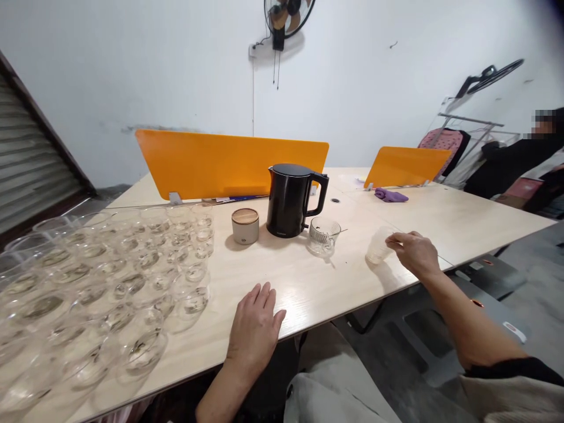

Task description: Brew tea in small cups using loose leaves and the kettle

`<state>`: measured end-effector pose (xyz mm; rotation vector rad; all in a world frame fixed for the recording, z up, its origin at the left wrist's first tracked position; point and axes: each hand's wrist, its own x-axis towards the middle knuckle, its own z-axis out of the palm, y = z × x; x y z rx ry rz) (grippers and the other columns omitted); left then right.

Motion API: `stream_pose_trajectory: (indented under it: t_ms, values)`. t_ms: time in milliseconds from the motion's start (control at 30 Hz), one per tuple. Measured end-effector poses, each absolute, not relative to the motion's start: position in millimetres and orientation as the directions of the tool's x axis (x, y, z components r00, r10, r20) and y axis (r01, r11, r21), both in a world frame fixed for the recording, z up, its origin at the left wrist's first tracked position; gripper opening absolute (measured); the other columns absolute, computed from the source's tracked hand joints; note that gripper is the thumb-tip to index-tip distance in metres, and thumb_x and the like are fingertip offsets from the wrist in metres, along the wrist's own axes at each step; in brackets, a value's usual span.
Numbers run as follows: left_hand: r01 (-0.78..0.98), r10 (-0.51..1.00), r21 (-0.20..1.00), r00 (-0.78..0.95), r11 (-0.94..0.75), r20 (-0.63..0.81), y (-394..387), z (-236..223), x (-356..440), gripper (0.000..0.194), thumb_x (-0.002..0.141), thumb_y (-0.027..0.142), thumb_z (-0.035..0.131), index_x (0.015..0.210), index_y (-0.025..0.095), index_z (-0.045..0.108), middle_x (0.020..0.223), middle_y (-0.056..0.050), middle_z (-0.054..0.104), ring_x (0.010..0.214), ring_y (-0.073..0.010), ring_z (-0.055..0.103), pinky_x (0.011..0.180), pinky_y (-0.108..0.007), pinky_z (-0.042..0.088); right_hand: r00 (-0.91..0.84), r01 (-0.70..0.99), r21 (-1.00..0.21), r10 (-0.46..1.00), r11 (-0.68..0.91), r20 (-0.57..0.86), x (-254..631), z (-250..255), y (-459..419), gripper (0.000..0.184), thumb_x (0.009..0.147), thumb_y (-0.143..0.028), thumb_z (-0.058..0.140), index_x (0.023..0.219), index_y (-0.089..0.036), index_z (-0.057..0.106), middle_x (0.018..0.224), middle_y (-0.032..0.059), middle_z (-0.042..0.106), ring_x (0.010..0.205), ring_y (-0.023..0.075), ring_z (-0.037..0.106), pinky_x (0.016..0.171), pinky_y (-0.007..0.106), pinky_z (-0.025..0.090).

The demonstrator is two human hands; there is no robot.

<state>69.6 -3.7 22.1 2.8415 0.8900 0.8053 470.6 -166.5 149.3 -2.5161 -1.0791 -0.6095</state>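
My left hand [255,329] lies flat on the light wooden table [304,282] near its front edge, fingers stretched out, holding nothing. My right hand [412,251] reaches to the right part of the table with fingers curled, its fingertips on the rim of a stack of translucent plastic cups [378,245]. A ribbed glass mug [323,236] with a spoon stands just left of the cups. Behind the mug is a black electric kettle [291,200], and left of it a small white jar with a wooden lid [245,225].
Several rows of clear glass cups [110,288] cover the left of the table. Orange dividers [229,161] stand at the back. A purple cloth [390,195] lies on the far right desk. Another person [520,155] sits at the far right. A wall fan [286,14] hangs above.
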Motion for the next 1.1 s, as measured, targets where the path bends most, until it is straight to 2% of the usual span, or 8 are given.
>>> stream_pose_trajectory:
  t_ms: [167,300,433,533,700,767,933,1100]
  values:
    - [0.507,0.54,0.208,0.698,-0.837,0.471,-4,22,69,0.037,0.098,0.028,0.063,0.133,0.015,0.065,0.145,-0.012,0.065,0.138,-0.0329,0.055,0.111,-0.049,0.049,0.629,0.731,-0.176,0.551,-0.66,0.548,472,156,-170,0.027,0.086,-0.044,0.066,0.096,-0.023,0.08,0.082,0.0092,0.076,0.065,0.0203,0.06,0.059,0.033,0.04]
    - [0.505,0.55,0.229,0.699,-0.832,0.458,-3,23,69,0.037,0.098,0.027,0.063,0.133,0.014,0.064,0.145,-0.013,0.064,0.138,-0.0333,0.055,0.112,-0.05,0.049,0.597,0.729,-0.168,0.495,-0.664,0.632,472,168,-178,0.03,0.092,-0.044,0.06,0.09,-0.022,0.08,0.09,0.0139,0.077,0.075,0.0236,0.062,0.067,0.035,0.042]
    - [0.494,0.567,0.278,0.695,-0.824,0.442,-4,26,69,0.039,0.097,0.028,0.064,0.133,0.014,0.064,0.146,-0.013,0.063,0.139,-0.0334,0.054,0.114,-0.051,0.048,0.332,0.812,-0.023,0.429,-0.584,0.84,447,186,-182,0.028,0.096,-0.042,0.06,0.097,-0.023,0.08,0.096,0.0125,0.08,0.092,0.0271,0.066,0.081,0.036,0.047]
    - [0.478,0.587,0.341,0.676,-0.81,0.445,-2,28,66,0.035,0.096,0.027,0.065,0.13,0.017,0.064,0.145,-0.012,0.064,0.139,-0.0309,0.054,0.115,-0.049,0.048,0.138,0.898,0.061,0.413,-0.435,0.9,401,195,-172,0.025,0.099,-0.044,0.061,0.101,-0.026,0.078,0.097,0.0093,0.08,0.095,0.0274,0.067,0.088,0.038,0.05]
    - [0.487,0.648,0.428,0.58,-0.761,0.493,0,27,55,0.03,0.098,0.021,0.06,0.127,0.018,0.065,0.14,-0.01,0.067,0.135,-0.028,0.058,0.113,-0.047,0.05,-0.015,0.999,-0.016,0.577,0.047,0.817,310,178,-120,0.014,0.099,-0.032,0.063,0.098,-0.026,0.076,0.093,0.0048,0.078,0.091,0.0239,0.068,0.086,0.037,0.053]
    - [0.515,0.668,0.426,0.565,-0.744,0.484,-1,26,50,0.031,0.097,0.021,0.061,0.127,0.018,0.065,0.139,-0.01,0.068,0.134,-0.0294,0.058,0.113,-0.048,0.049,-0.055,0.984,-0.072,0.656,0.165,0.753,284,163,-89,0.017,0.101,-0.029,0.059,0.097,-0.026,0.075,0.094,0.0055,0.078,0.092,0.0243,0.067,0.084,0.038,0.053]
    - [0.549,0.695,0.426,0.557,-0.719,0.455,-2,27,46,0.033,0.095,0.02,0.063,0.128,0.02,0.064,0.14,-0.009,0.067,0.134,-0.0296,0.057,0.114,-0.049,0.048,-0.164,0.962,-0.076,0.778,0.262,0.606,256,129,-15,0.023,0.103,-0.026,0.054,0.093,-0.025,0.075,0.092,0.0063,0.078,0.091,0.0255,0.063,0.081,0.04,0.048]
    - [0.559,0.693,0.41,0.572,-0.721,0.438,-1,29,49,0.033,0.094,0.024,0.064,0.127,0.019,0.064,0.14,-0.009,0.067,0.135,-0.031,0.055,0.116,-0.049,0.046,-0.243,0.951,-0.035,0.813,0.307,0.53,251,112,25,0.022,0.1,-0.02,0.056,0.088,-0.024,0.074,0.088,0.0054,0.076,0.087,0.0241,0.06,0.078,0.036,0.043]
